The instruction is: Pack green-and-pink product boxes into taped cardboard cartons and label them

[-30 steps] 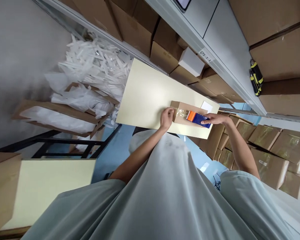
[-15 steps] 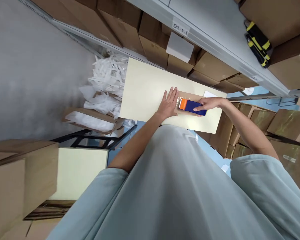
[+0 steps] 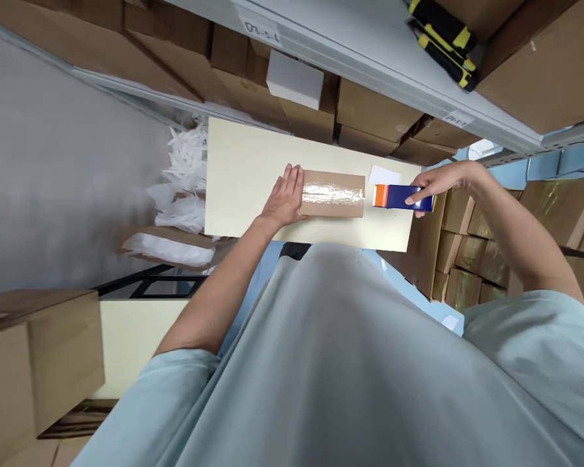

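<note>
Your right hand [image 3: 431, 189] has pulled the tape dispenser [image 3: 401, 196] off the cardboard box [image 3: 333, 194], fingers clamped round it just past the box's right end. Tape strip now runs along the top. Left hand [image 3: 283, 198] lies flat, fingers spread, on the box's left end, mid-table [image 3: 238, 175]. Sealing pass looks done.

The left hand [image 3: 285, 198] lies flat on the taped cardboard box [image 3: 333, 193]; the right hand [image 3: 435, 185] grips a tape dispenser [image 3: 401, 197] just right of it.
</note>
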`<state>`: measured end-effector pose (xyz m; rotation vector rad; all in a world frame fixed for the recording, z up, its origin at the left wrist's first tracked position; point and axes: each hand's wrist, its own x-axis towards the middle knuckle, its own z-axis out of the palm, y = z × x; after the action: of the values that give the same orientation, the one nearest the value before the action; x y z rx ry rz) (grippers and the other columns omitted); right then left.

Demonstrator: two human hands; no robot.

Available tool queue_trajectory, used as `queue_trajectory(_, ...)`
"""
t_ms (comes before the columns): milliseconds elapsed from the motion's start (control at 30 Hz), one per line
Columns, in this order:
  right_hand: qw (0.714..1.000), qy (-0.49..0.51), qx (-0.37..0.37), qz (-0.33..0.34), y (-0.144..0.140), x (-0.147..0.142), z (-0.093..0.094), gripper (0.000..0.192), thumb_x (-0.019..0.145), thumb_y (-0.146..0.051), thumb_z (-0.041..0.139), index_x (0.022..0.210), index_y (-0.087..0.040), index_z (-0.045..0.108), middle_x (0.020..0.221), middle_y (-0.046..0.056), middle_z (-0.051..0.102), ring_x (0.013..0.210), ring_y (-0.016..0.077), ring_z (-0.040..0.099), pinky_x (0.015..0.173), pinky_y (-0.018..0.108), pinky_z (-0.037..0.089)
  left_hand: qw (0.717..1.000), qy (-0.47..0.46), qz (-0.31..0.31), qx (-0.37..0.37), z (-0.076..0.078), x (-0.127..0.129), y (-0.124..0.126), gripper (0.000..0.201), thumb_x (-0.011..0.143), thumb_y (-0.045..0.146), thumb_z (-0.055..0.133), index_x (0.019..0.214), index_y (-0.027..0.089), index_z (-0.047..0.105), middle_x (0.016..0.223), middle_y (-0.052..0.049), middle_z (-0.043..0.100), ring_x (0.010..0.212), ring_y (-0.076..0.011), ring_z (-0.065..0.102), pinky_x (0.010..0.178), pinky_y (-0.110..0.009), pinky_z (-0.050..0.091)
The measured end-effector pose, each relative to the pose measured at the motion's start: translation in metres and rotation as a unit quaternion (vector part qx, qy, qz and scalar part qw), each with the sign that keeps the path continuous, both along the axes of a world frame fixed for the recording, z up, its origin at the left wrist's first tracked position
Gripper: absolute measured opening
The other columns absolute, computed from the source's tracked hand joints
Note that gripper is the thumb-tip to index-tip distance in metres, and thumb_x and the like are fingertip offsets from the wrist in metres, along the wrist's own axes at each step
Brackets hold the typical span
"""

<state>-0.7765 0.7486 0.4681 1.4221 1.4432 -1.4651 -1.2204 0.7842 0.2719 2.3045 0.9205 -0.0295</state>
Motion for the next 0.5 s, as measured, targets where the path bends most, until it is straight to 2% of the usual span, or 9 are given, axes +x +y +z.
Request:
queue_trajectory(100,0.998,0.024,-0.051,-0.041,-0.011,0.015,-0.019,0.086,0.074,-0.099,0.080,0.104,-0.018,0.087,0.096,0.011,0.087,0.103,0.0347,0.082,0.094,0.041,0.062,1.000,0.012,0.006,0.000,0.005,0.003,-0.002,0.164,0.076,0.073,0.095,0.183,0.000,-0.006,0.189,-0.036,0.002,0.178,-0.0539,-0.003,0.145,-0.065,0.010)
queue_trajectory(200,0.995,0.032,-0.066,-0.071,-0.012,0.004,-0.051,0.083,0.071,-0.094,0.087,0.101,-0.017,0.087,0.091,0.011,0.086,0.099,0.0354,0.083,0.090,0.042,0.063,0.999,0.037,0.010,0.000,0.012,0.007,-0.004,0.163,0.076,0.077,0.092,0.183,-0.002,-0.002,0.189,-0.037,0.004,0.178,-0.0539,-0.003,0.145,-0.065,0.012)
queue_trajectory(333,0.996,0.008,-0.057,-0.070,-0.012,-0.011,-0.086,0.079,0.069,-0.089,0.092,0.101,-0.017,0.086,0.089,0.012,0.086,0.098,0.0376,0.083,0.090,0.046,0.063,0.998,0.061,0.014,0.000,0.019,0.012,-0.005,0.163,0.076,0.078,0.092,0.182,-0.004,-0.001,0.189,-0.038,0.005,0.178,-0.0537,-0.003,0.145,-0.066,0.013)
queue_trajectory(400,0.997,0.005,-0.035,-0.067,-0.015,-0.013,-0.094,0.076,0.070,-0.088,0.092,0.100,-0.018,0.086,0.085,0.011,0.086,0.094,0.0371,0.084,0.088,0.046,0.063,0.997,0.071,0.014,0.001,0.021,0.014,-0.006,0.163,0.077,0.077,0.092,0.182,-0.005,-0.001,0.189,-0.038,0.004,0.178,-0.0534,-0.003,0.145,-0.066,0.014)
queue_trajectory(500,0.997,0.030,-0.010,-0.069,-0.022,-0.007,-0.094,0.074,0.071,-0.088,0.092,0.099,-0.020,0.085,0.081,0.010,0.085,0.088,0.0351,0.083,0.085,0.044,0.063,0.996,0.093,0.013,-0.001,0.025,0.016,-0.005,0.162,0.077,0.078,0.091,0.181,-0.007,0.000,0.188,-0.039,0.004,0.178,-0.0538,-0.003,0.144,-0.066,0.014)
